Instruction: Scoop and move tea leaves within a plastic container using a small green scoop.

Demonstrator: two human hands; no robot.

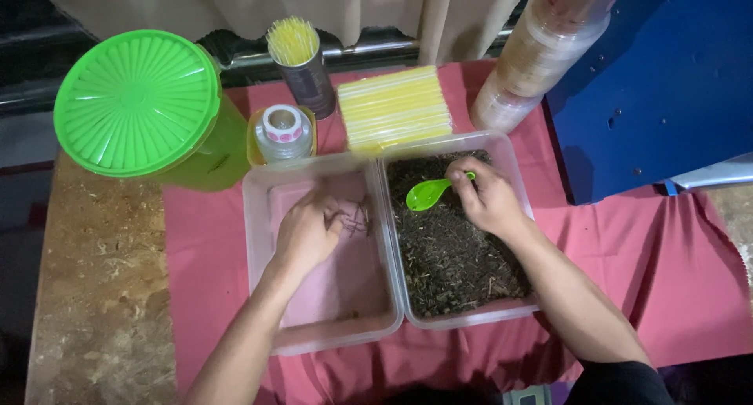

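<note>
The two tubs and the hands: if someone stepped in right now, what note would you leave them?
Left hand: inside the left tub, fingertips on a few thin dark strands; grip unclear.
Right hand: over the right tub, pinching the handle of a green spoon, bowl just above the soil.
Done: a few strands lie in the left tub, otherwise nearly bare.
Left: the right tub is full of soil.
</note>
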